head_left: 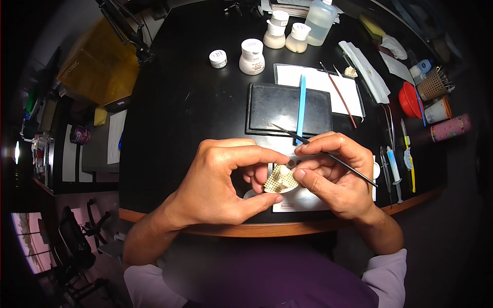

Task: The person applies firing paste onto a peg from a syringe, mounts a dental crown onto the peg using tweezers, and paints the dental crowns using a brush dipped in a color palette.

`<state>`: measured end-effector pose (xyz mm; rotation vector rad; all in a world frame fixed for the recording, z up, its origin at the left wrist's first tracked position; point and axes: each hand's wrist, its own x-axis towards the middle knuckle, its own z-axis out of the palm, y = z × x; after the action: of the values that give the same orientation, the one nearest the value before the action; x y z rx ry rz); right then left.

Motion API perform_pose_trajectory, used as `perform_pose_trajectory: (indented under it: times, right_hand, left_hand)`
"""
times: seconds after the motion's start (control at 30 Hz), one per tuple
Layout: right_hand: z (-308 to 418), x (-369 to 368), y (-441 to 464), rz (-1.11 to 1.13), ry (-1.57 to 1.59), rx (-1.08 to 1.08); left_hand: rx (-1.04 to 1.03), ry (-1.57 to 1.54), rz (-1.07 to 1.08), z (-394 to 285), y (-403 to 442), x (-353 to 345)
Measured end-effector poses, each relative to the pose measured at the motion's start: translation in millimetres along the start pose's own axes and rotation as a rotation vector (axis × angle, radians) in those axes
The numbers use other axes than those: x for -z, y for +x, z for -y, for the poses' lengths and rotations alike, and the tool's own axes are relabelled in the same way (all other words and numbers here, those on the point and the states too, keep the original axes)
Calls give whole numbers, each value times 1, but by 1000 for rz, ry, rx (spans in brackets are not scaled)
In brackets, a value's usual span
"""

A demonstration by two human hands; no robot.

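My left hand (221, 182) grips a small pale honeycomb-patterned tray (275, 186) between thumb and fingers, with small white pieces (283, 172) on it. My right hand (336, 174) holds a thin black brush (346, 167), its tip pointing up and left over a black rectangular box (275, 108). The right fingertips are close to the right edge of the honeycomb tray; whether they touch it is unclear. A light blue strip (301, 102) lies across the black box. Beneath the hands is a white plate (308, 201), partly hidden.
White-lidded jars (251, 57) and a clear bottle (319, 23) stand at the back. A brown brush (340, 95) rests on a white pad (292, 75). A syringe (394, 167), tweezers, a red bowl (409, 100) and a pink cylinder (451, 128) are on the right.
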<state>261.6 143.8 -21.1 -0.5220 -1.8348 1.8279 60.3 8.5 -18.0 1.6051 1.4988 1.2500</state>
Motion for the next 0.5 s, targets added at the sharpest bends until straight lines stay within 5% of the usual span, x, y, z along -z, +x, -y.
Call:
perform_pose_trajectory:
  times: [0.13,0.5]
  right_hand:
    - [1,-2,0,-21,20,-24]
    - [0,9,-4,-58,-281,504]
  left_hand:
    - [9,-4,0,-1,0,0]
    - [60,31,-118,4,-1,-2]
